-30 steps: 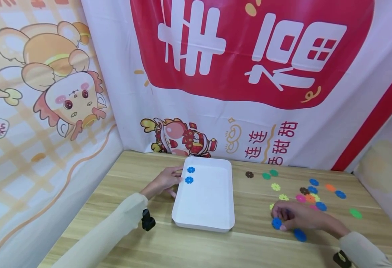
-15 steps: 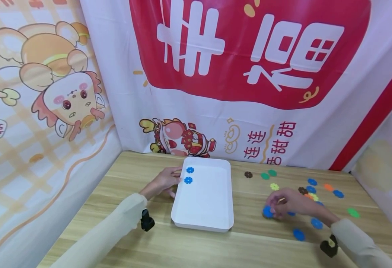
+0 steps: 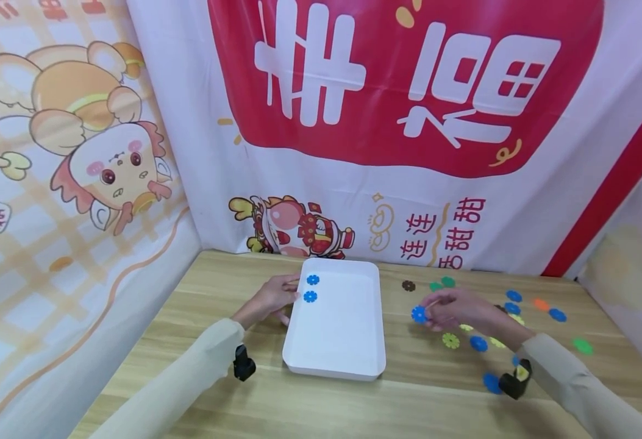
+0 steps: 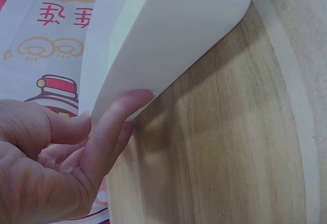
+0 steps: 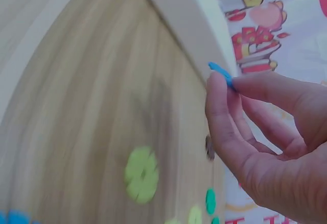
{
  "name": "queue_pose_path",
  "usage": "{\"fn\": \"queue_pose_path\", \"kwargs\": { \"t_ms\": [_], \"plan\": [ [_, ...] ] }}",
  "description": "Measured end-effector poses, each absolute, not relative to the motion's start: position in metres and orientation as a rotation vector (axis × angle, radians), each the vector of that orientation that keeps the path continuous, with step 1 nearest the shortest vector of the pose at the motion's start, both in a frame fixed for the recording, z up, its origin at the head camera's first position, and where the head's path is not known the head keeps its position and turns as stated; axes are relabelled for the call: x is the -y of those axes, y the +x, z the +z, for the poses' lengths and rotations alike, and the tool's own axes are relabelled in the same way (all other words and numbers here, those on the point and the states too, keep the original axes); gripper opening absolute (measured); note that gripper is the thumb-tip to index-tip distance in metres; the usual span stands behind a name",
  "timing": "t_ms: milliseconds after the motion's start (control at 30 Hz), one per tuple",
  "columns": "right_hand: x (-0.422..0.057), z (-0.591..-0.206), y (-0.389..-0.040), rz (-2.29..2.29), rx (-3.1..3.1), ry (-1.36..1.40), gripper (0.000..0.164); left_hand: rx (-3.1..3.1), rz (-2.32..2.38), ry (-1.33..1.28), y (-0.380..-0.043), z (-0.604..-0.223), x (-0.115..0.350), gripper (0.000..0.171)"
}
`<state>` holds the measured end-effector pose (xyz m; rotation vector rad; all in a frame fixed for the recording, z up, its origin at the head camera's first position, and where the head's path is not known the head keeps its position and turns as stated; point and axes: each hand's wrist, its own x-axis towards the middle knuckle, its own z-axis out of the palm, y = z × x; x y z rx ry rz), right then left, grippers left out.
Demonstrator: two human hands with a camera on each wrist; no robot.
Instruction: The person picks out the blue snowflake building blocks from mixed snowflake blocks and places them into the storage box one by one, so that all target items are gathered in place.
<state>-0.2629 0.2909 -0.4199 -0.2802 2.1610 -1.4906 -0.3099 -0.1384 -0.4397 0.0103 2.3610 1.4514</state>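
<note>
The wood-grained table (image 3: pixel 425 399) bears a smooth, round-cornered white tray (image 3: pixel 336 332); my left hand (image 3: pixel 270 296) rests loosely against its left wall (the left wrist view alone shows a finger (image 4: pixel 115 113) along the outer face). Right of the tray, my right hand (image 3: pixel 460 310) pinches a blue petal-notched disc (image 3: pixel 418 314).

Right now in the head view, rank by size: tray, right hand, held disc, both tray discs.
1. Tray
2. Right hand
3. Held disc, upper tray disc, lower tray disc: too alike to rank, the held one partly covered.
</note>
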Motion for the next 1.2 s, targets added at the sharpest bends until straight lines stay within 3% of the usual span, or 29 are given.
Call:
{"fn": "queue_pose_path", "kwargs": {
  "t_ms": [500,833,1200],
  "plan": [
    [-0.213,-0.392,-0.294,-1.575,-2.127,-0.244,0.033,-2.378,1.451,0.014,-0.308,-0.439,0.134,0.057],
    [-0.159,-0.400,-0.320,-1.585,-2.078,-0.201,0.031,-2.286,1.463,0.012,-0.312,-0.435,0.141,0.061],
    [-0.101,-0.413,-0.333,-1.412,-2.058,0.013,0.012,-2.148,1.448,0.004,-0.319,-0.428,0.147,0.075]
  ]
}}
